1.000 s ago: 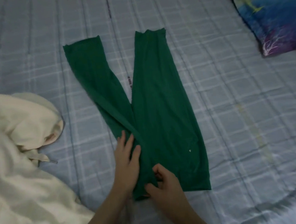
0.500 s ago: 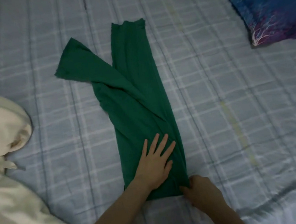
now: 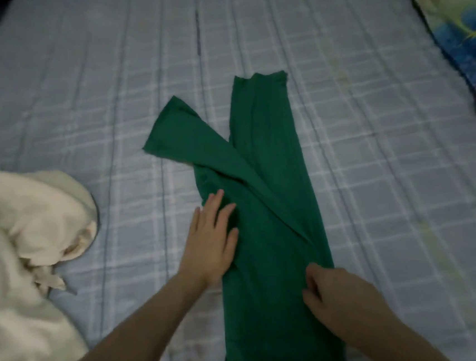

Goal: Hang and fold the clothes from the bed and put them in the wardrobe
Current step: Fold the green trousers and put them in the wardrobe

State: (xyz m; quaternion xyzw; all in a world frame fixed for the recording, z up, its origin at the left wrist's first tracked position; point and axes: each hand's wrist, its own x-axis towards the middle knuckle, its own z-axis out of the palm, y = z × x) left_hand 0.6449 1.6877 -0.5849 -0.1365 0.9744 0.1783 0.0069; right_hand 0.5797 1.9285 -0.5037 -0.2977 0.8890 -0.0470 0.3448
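Note:
Green trousers [image 3: 265, 206] lie lengthwise on the bed, folded in half, with one leg crossing diagonally over the other and its cuff sticking out to the upper left. My left hand [image 3: 212, 241] rests flat with fingers spread on the trousers' left edge. My right hand [image 3: 338, 295] sits lower right on the fabric near the waist end, fingers curled and pinching the cloth at the right edge.
A cream garment [image 3: 20, 259] lies heaped on the left of the bed. The bed carries a pale blue checked sheet [image 3: 392, 194]. A pillow with a blue printed cover [image 3: 460, 51] lies at the upper right.
The left trouser leg was folded across onto the right one. My left hand slid to the left edge of the fabric, and my right hand shifted onto the cloth near the right edge.

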